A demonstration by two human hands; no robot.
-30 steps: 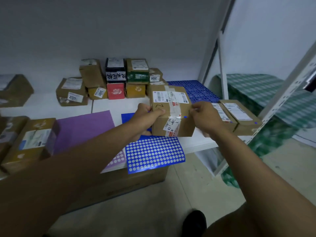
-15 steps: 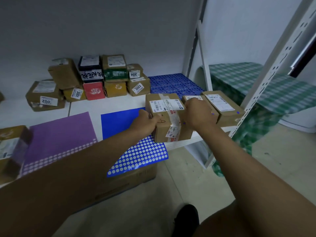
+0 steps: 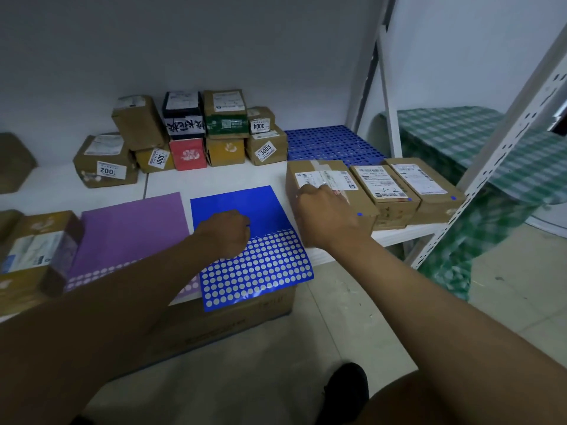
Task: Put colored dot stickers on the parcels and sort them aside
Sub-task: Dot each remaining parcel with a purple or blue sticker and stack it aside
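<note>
Here a white shelf board (image 3: 233, 179) runs along a pale grey wall, with a perforated white upright (image 3: 497, 167) at its right end and a green checked cloth (image 3: 460, 130) beyond. A blue perforated mat (image 3: 334, 142) lies at the back right corner. The floor below is pale, and a large carton (image 3: 233, 320) stands under the shelf.

The right hand (image 3: 328, 216) rests on the near top edge of a taped brown parcel (image 3: 325, 179), fingers curled over it; a blue dot (image 3: 360, 214) shows on the parcel's front corner. The left hand (image 3: 227, 231) lies over the blue sticker sheet (image 3: 254, 256), fingers curled under; whether it pinches anything I cannot tell.

Three brown parcels sit side by side at the right: the held one, a second (image 3: 386, 185) and a third (image 3: 423, 182), each with a blue dot. Two sticker sheets lie flat, the blue one and a purple sheet (image 3: 132, 228). Nine small boxes (image 3: 190, 130) are stacked at the back.
</note>
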